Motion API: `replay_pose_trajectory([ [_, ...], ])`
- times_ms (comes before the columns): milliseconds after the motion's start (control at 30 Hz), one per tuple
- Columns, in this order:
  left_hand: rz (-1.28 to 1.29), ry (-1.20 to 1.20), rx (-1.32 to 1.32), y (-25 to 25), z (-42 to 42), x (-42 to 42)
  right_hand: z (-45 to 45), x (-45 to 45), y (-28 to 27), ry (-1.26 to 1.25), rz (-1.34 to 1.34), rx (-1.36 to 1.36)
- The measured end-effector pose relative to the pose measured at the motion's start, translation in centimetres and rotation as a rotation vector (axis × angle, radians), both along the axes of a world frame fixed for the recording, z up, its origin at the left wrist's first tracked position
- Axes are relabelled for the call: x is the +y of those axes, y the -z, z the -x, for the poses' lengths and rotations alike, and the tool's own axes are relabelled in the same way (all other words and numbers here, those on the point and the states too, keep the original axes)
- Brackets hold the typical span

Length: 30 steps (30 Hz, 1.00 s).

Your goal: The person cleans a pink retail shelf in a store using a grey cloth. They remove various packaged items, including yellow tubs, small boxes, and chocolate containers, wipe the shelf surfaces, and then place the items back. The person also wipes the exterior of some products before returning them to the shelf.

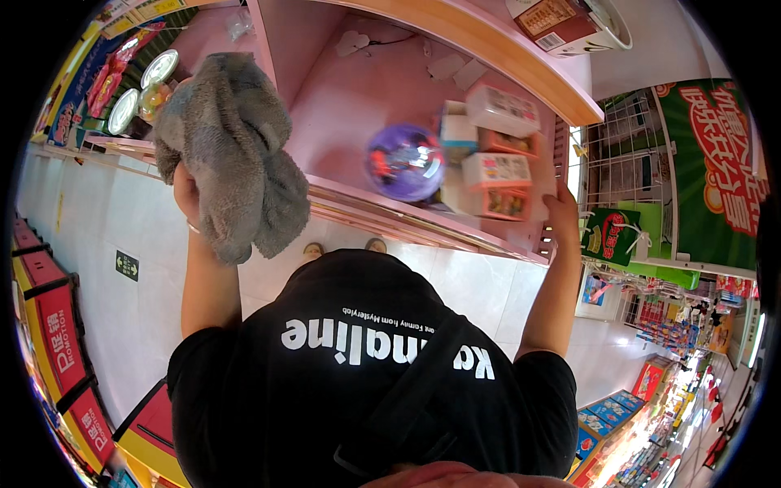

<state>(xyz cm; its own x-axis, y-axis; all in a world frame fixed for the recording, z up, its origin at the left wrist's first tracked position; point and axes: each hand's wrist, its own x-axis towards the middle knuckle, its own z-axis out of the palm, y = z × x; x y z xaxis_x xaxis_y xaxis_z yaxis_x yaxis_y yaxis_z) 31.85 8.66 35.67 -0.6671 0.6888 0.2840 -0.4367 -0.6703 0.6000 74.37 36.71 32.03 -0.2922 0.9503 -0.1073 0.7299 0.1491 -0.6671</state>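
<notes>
A crumpled grey towel (235, 152) hangs from my left hand (186, 192), which is partly covered by its folds, at the left end of a pink shelf (341, 110). My right hand (560, 204) is at the shelf's right end, beside a blurred group of small boxes; its fingers are partly hidden, and whether they grip anything is unclear. Among the group are a white box (503, 110), an orange-and-white box (497, 171) and a windowed orange box (506, 204). A blurred purple ball-shaped package (406, 161) lies left of them, near the shelf's front rail.
Paper scraps (454, 67) lie at the shelf's back. Clear-lidded tubs (160, 68) stand in the left compartment, beyond a divider (263, 46). A large paper tub (573, 24) is on the ledge above. A wire rack (622, 152) with green signs adjoins the right end.
</notes>
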Motion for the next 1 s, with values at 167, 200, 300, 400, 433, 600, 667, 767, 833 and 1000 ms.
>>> replay_pose_trajectory([
  [167, 0.297, 0.114, -0.171, 3.4, 1.3, -0.6, -2.7, -0.9, -2.6, 0.137, -0.081, -0.360],
  [200, 0.307, 0.168, -0.177, 3.7, 1.2, -0.4, -0.9, -2.0, -3.8, 0.192, -0.127, -0.475],
  [300, 0.365, 0.278, -0.247, 3.0, -0.1, 0.7, 0.7, -3.5, -4.5, 0.198, -0.660, -0.399],
  [400, 0.457, 0.323, -0.205, 3.8, -0.9, 1.2, 7.2, -7.3, -7.3, -0.221, -0.802, -0.120],
  [433, 0.488, 0.323, -0.193, 3.7, -1.4, 1.6, 9.0, -8.8, -7.4, -0.464, -0.822, -0.082],
  [600, 0.590, 0.405, -0.227, 4.0, -3.1, 2.7, 14.2, -10.9, -3.4, -0.653, -0.804, -0.017],
  [667, 0.581, 0.419, -0.206, 4.0, -3.4, 2.7, 14.6, -10.3, -3.3, -0.494, -0.805, -0.036],
  [767, 0.588, 0.423, -0.204, 4.3, -3.2, 2.2, 15.0, -10.4, -3.5, -0.430, -0.836, -0.084],
  [833, 0.593, 0.395, -0.192, 4.9, -2.8, 1.7, 15.1, -11.2, -3.6, -0.473, -0.824, -0.145],
  [1000, 0.538, 0.208, -0.226, 3.2, -2.1, 1.0, 14.9, -11.6, -4.3, -0.538, -0.774, -0.157],
])
